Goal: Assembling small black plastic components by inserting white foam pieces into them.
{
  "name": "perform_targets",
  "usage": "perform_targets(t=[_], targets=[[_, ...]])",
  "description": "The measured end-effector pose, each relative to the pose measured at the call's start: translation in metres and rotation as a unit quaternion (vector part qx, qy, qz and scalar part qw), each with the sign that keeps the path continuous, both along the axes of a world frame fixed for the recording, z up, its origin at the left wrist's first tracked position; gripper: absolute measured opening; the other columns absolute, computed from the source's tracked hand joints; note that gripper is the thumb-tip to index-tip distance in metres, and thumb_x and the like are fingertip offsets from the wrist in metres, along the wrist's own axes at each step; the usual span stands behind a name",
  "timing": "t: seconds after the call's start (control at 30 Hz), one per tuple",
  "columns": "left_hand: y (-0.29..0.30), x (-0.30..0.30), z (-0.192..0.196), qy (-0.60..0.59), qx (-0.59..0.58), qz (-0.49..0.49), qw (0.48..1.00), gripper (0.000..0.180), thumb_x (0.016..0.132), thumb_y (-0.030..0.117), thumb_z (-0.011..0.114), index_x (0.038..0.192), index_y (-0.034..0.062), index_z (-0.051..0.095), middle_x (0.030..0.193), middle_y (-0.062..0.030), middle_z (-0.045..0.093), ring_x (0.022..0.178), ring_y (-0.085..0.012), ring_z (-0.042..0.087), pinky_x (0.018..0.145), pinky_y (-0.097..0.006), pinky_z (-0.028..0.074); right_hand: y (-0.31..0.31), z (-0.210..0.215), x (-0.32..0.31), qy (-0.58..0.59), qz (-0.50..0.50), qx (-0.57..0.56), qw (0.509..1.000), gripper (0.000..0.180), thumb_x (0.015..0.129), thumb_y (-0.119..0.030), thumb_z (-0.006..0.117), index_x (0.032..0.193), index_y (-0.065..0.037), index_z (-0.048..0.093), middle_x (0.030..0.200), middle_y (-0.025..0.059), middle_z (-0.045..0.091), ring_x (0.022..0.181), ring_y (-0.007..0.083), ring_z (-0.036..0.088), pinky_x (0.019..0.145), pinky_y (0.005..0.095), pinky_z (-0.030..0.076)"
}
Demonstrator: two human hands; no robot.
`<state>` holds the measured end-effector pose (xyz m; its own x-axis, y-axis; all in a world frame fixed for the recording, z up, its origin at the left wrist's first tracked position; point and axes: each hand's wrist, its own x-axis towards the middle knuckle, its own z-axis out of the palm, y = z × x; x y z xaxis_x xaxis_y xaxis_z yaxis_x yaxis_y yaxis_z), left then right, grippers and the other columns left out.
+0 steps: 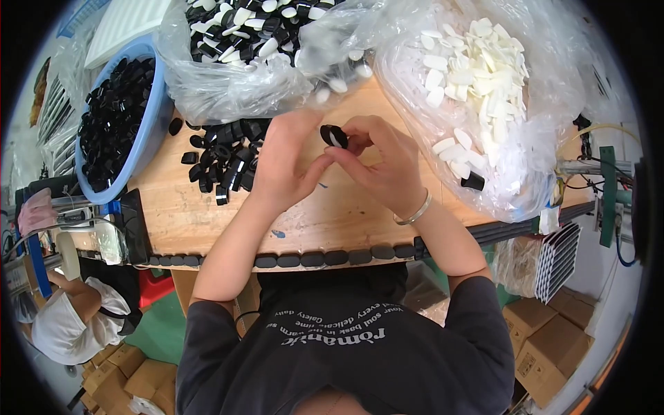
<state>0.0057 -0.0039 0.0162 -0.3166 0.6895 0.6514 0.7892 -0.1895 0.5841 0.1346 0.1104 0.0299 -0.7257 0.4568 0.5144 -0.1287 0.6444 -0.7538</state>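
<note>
Black cap [337, 132] in right fingers [364, 125], long axis slanting upper-left to lower-right.

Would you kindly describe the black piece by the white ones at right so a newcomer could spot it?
On the right of the wooden table lies a clear plastic bag with white oval pieces. At their near edge sits one black piece, set apart by colour from its white neighbours.

Open central tabletop [332, 218], caps [240, 166] left, bag [512, 199] right
</note>
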Motion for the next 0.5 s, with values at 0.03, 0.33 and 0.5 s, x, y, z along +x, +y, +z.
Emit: perform_targets(t=[0.03,0.33,0.5], targets=[[0.001,0.000,-0.001,0.053,0.037,-0.001,0.998,0.046,0.066,-0.001,0.076,0.109,-0.0030,0.060,0.105,-0.0159,0.060,0.093,-0.0337,0.059,0.082,-0.040,0.049,-0.001,-0.001,0.000,-0.005,-0.014,-0.012,1.000,0.026,0.074,-0.005,0.079,0.092,-0.003,0.061,0.077,0.0046,0.064,0.064,0.0126,0.061,0.059,0.0244,0.051],[0.002,-0.002,-0.013,0.082,0.085,0.005,0.993,0.049,0.063,-0.002,0.078,0.109,-0.0061,0.062,0.096,-0.0154,0.063,0.086,-0.0313,0.061,0.076,-0.038,0.051,0.001,-0.003,-0.001,-0.009,0.046,-0.045,0.998,0.012,0.079,0.001,0.071,0.088,0.002,0.063,0.090,0.0096,0.065,0.071,0.0142,0.064,0.064,0.0248,0.053],[0.004,-0.003,-0.013,0.087,0.090,0.001,0.992,0.047,0.063,-0.002,0.078,0.107,-0.0062,0.063,0.095,-0.0152,0.063,0.086,-0.0312,0.061,0.076,-0.037,0.051,0.000,0.001,0.000,-0.004,0.051,-0.063,0.997,0.008,0.082,0.005,0.064,0.089,0.003,0.063,0.097,0.0108,0.065,0.074,0.0163,0.065,0.065,0.0258,0.053]])
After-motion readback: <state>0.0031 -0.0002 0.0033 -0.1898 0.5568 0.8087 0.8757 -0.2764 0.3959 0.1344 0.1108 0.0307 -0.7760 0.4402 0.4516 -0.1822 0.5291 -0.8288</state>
